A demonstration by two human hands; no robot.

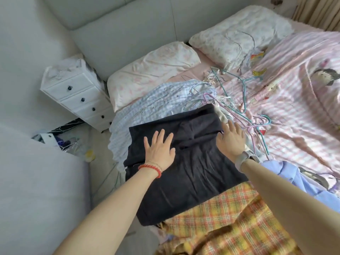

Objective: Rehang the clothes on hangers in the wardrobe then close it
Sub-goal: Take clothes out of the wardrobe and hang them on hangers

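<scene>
I have just one view, from the head, looking forward and steeply down over both forearms at the bed (287, 115). It sits close: the left hand (159, 150) and right hand (232, 139) fill the centre, pillows beyond them, floor off to the left hand's side.

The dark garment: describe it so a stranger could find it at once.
On the bed, look at the near left edge, below the two pillows. The dark garment lies flat there under both open hands, left hand and right hand. It is the only plain, near-black piece, between a blue checked cloth and a yellow plaid cloth.
</scene>
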